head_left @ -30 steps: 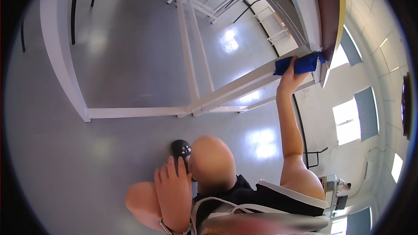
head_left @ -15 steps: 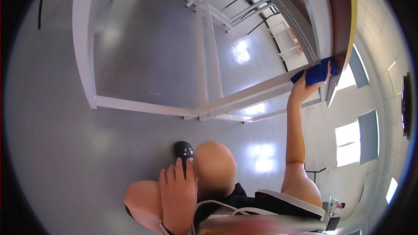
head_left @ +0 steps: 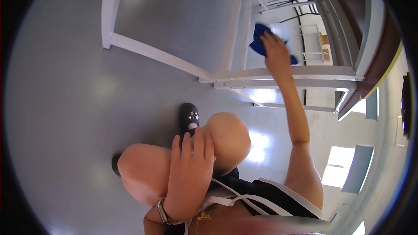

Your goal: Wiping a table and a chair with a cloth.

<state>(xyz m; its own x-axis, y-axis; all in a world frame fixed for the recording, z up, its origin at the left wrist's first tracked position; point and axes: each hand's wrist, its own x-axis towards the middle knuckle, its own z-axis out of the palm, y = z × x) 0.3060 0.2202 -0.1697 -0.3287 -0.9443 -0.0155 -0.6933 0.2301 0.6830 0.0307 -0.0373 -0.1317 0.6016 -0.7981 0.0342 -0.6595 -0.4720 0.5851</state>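
My right hand (head_left: 277, 54) grips a dark blue cloth (head_left: 258, 41), which hangs out on both sides of the fingers. The arm is stretched out, and the hand shows past the white rails (head_left: 278, 74) of a table frame. Whether the cloth touches any part of the frame I cannot tell. My left hand (head_left: 189, 176) lies open over my bent knees, fingers extended and nothing held. A bracelet circles that wrist.
A brown tabletop (head_left: 385, 72) with a yellow edge rises at the right above the frame. A white leg (head_left: 112, 8) stands at the upper left. Below are the grey floor (head_left: 78, 117) and my black shoe (head_left: 189, 115). Other frames and a shelf (head_left: 311, 43) stand farther back.
My right hand has moved left and up with the cloth, away from the corner by the tabletop edge. The view has shifted; my left hand still rests at my knees.
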